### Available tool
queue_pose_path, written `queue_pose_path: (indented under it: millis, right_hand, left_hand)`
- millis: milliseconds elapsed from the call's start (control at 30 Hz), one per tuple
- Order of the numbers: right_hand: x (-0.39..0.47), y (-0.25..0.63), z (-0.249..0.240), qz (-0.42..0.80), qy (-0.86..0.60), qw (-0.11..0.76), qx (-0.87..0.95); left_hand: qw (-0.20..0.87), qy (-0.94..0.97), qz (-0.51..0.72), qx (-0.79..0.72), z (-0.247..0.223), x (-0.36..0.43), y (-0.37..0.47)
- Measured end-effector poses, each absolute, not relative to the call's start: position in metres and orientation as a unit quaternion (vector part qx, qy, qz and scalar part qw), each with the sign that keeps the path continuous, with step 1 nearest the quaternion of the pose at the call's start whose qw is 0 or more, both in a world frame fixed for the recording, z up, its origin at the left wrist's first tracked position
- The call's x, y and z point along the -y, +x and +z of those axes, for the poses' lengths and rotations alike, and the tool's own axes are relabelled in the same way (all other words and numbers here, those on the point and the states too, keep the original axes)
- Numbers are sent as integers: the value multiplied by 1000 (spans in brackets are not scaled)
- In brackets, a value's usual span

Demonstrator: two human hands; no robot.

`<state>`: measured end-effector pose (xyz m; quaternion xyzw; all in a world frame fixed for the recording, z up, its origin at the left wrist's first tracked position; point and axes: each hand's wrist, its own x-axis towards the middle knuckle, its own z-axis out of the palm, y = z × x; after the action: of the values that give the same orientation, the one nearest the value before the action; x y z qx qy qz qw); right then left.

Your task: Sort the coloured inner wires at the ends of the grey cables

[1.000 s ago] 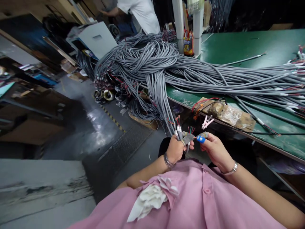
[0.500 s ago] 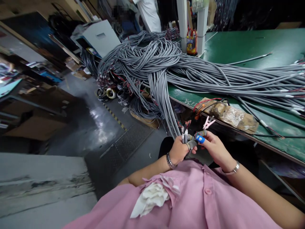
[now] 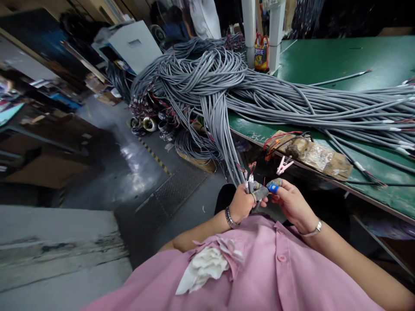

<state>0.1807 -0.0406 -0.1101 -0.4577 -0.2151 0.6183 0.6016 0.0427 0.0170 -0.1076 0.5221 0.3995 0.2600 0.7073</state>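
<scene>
My left hand (image 3: 244,202) is closed around the ends of several grey cables (image 3: 227,149), whose white-wrapped tips and thin coloured wires (image 3: 252,167) stick up above the fist. Close beside it, my right hand (image 3: 288,201) pinches at the thin wires by the left fingertips; exactly what lies between its fingers is too small to make out. Grey coverings wrap some fingers on both hands, and a blue band (image 3: 272,188) sits on the right thumb. From the held ends the cables rise to a large tangled grey bundle (image 3: 201,73) on the green table (image 3: 324,56).
A pink clothes peg (image 3: 284,166) stands at the table edge by a taped cardboard block (image 3: 317,156). White posts (image 3: 275,34) with a snack bag (image 3: 261,54) rise behind. Cable coils (image 3: 197,147) lie below, left of the table. A person in white (image 3: 205,19) stands at the back.
My right hand has shifted slightly, staying against the left fingertips, and a thin wire now shows upright between the hands. The left hand keeps its grip on the cables.
</scene>
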Motion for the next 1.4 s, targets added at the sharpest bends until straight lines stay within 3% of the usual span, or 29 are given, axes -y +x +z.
queue_pose_path:
  millis: [167,567,800,967,1400]
  right_hand:
    - [41,174,-106,635,-448,592,215]
    - [42,194,-123,615,-469,616,152]
    - [42,188,-111,608,-514,554,246]
    - [42,183,-111,585,-514,569,264]
    - [38,185,-99,662,-435,555,255]
  left_hand:
    - [723,550,189,-374,-101,-17,43]
    - [715,477,299,-415,-113,-21,40]
    - [698,501,297,-416,-114,-17,40]
    - [696,503,300,-416,-114,-16,40]
    - [718,516,253,-392,-111,-17,40]
